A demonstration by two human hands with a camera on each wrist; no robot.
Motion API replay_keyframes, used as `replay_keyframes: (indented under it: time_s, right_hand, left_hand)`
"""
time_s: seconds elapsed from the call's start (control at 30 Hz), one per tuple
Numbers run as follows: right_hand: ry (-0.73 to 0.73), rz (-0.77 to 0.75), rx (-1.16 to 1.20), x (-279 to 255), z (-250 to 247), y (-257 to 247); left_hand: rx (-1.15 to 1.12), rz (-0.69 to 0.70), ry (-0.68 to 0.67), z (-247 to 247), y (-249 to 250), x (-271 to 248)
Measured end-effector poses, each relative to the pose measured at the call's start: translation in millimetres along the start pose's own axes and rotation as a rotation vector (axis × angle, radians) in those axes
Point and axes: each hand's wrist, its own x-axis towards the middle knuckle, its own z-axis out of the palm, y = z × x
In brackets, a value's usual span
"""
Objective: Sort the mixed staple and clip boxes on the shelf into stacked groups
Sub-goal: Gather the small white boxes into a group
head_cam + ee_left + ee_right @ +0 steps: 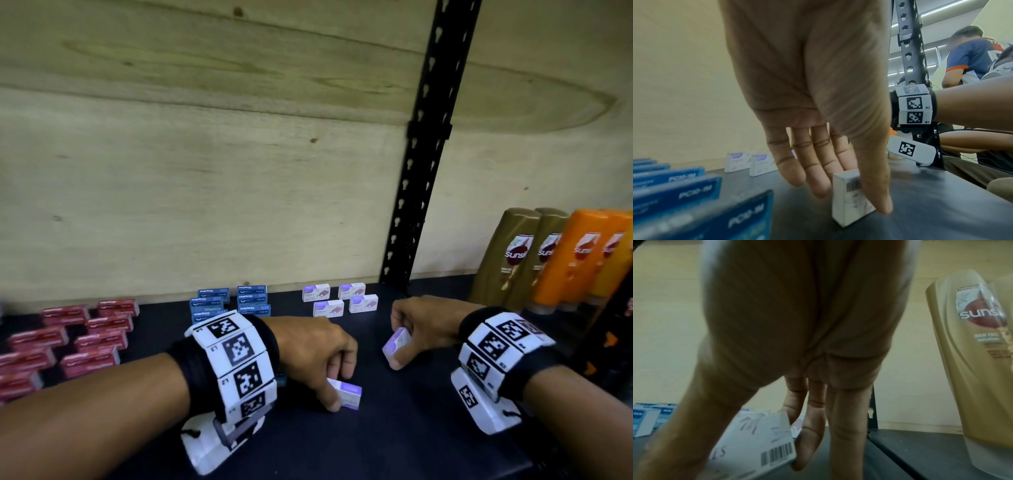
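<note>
Hands: left hand [313,346] pinches white-purple box [346,394] on shelf [411,428] | right hand [423,329] grips second box [397,342], tilted | risk: thin fingertip holds could slip, toppling purple group [339,299].

White-and-purple box [348,394] under left hand [313,346]; same colours on box [396,342] in right hand [421,329]. Red boxes [68,339] far left of it, blue boxes [229,301] behind. Gold and orange bottles [561,260] beyond right hand. Black-and-white square patterns on wristbands [236,363].
</note>
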Motion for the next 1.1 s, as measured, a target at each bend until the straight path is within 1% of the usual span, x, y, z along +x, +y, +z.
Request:
replay_keyframes:
  time_s: [0.27, 0.47, 0.6, 0.77, 0.87, 1.1]
  right_hand:
    - [0.029, -0.033, -0.05, 3.0, 3.3, 1.0]
    - [0.057, -0.045, 0.005, 3.4, 2.3, 3.7]
    - [0.025, -0.053, 0.016, 2.2, -0.2, 1.5]
    - [0.006, -0.018, -0.05, 7.7, -1.1, -6.0]
    - [0.004, -0.021, -0.091, 8.7, -1.8, -10.5]
    - [-0.026, -0.022, -0.108, 8.1, -0.5, -16.2]
  left_hand:
    - [0.04, 0.016, 0.031, 2.0, 3.8, -0.7]
    - [0.063, 0.015, 0.048, 2.2, 1.8, -1.1]
    - [0.079, 0.018, 0.043, 1.3, 0.7, -0.7]
    - [0.083, 0.013, 0.035, 1.6, -0.4, -0.2]
    - [0.089, 0.006, 0.027, 1.2, -0.7, -0.2]
    - [0.108, 0.004, 0.01, 0.4, 1.4, -1.9]
